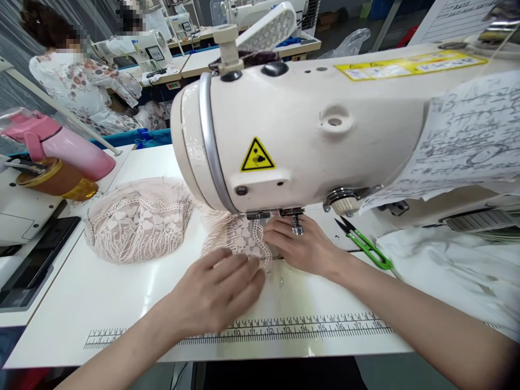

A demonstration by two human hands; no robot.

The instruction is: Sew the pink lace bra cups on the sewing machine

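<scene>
While the left hand (219, 290) is laid palm down, fingers stretched flat and together, the lace piece (244, 238) is pressed onto the glossy white table (122, 292) beneath the sewing machine (309, 124). The right hand (303, 246) is likewise flattened, fingertips on the lace by the needle; nothing is gripped. The lace is pale pink, openwork, scalloped; 1 domed lace heap (138, 219) is seen leftward.

In the centre of the frame the left hand (219, 287) lies flat on a lace piece (244, 238) on the white worktop (122, 303). The right hand (303, 246) presses the same lace under the sewing machine (309, 135). Green snips (365, 246) lie to its right, a lace pile (138, 219) at the left.
</scene>
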